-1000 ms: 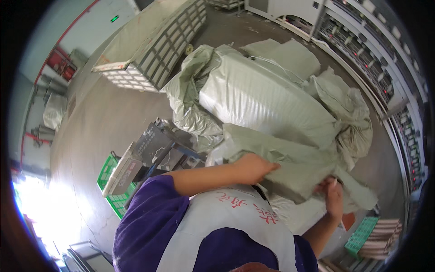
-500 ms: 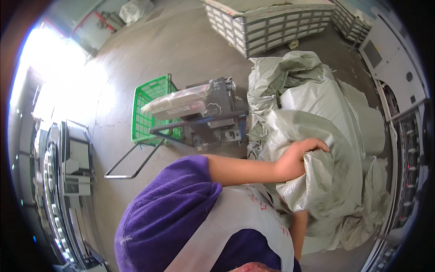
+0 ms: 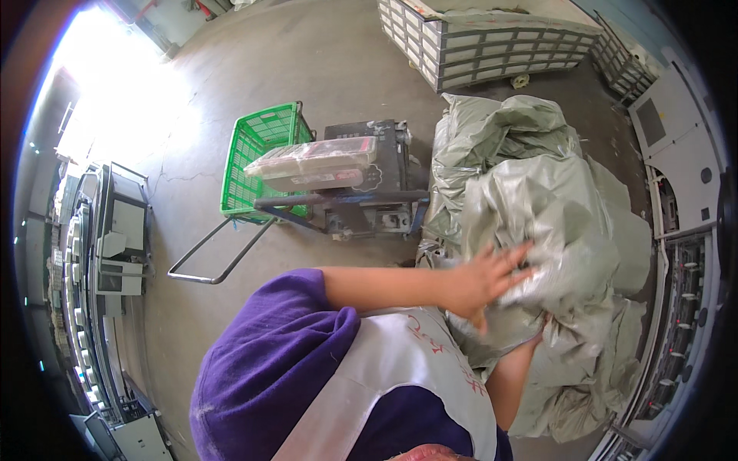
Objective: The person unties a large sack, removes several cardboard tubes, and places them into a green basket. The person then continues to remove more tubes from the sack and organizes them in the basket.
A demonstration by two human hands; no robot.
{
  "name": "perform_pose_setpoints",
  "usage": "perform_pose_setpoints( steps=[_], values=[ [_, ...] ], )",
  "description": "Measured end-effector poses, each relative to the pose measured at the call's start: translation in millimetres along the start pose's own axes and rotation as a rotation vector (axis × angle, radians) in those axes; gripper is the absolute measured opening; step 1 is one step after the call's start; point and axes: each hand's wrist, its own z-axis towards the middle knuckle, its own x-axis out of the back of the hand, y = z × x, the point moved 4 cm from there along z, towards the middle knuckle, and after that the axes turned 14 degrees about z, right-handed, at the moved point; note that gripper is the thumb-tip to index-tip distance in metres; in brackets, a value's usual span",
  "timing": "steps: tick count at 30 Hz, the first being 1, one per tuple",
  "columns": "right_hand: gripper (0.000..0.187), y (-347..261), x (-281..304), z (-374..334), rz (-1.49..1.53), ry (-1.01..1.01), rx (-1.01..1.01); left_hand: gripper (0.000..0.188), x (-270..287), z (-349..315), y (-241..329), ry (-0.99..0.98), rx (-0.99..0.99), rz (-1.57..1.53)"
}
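Over the pile of pale green woven plastic sacks, my left hand [image 3: 486, 283] is open, its fingers spread and slightly blurred above a crumpled sack [image 3: 530, 203]. My right hand [image 3: 532, 343] reaches in from below against the bunched front folds of that sack. Most of its fingers are hidden in the material, so its grip cannot be made out. The crumpled sack lies loose and wrinkled on top of the pile. Further sacks [image 3: 503, 119] are heaped behind it, and others [image 3: 592, 392] lie at the near side.
A hand cart [image 3: 350, 198] with a blue-grey frame stands left of the pile, carrying a plastic-wrapped bundle [image 3: 323, 157]. Beyond it is a green crate [image 3: 257, 165]. A large slatted wheeled bin [image 3: 507, 50] is at the back. Machines stand at left [image 3: 119, 230] and right [image 3: 676, 146].
My left hand has let go of the gathered sack edge and opened its fingers. The sack has spread down over the pile. The view has shifted slightly.
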Motion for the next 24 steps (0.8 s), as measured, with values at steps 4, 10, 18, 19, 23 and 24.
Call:
perform_pose_setpoints(
  steps=[4,10,18,19,23,24],
  values=[
    [0.065,11,14,9,0.081,0.200,0.015,0.114,-56,0,5,0.028,0.055,-0.375],
    [0.052,-41,17,12,0.050,-0.246,0.081,0.070,-59,42,-75,0.029,0.453,-0.356],
    [0.051,-35,89,-30,-0.337,0.549,0.149,0.048,79,161,-269,0.683,0.893,0.029],
    [0.050,-34,101,-38,-0.330,0.596,0.169,0.050,94,175,-284,0.779,0.776,0.186],
    [0.051,-48,155,-62,-0.394,0.788,0.291,0.048,96,234,-340,0.776,0.497,0.591],
    [0.050,-58,171,-65,-0.437,0.816,0.330,0.049,84,249,-353,0.728,0.456,0.603]
  ],
)
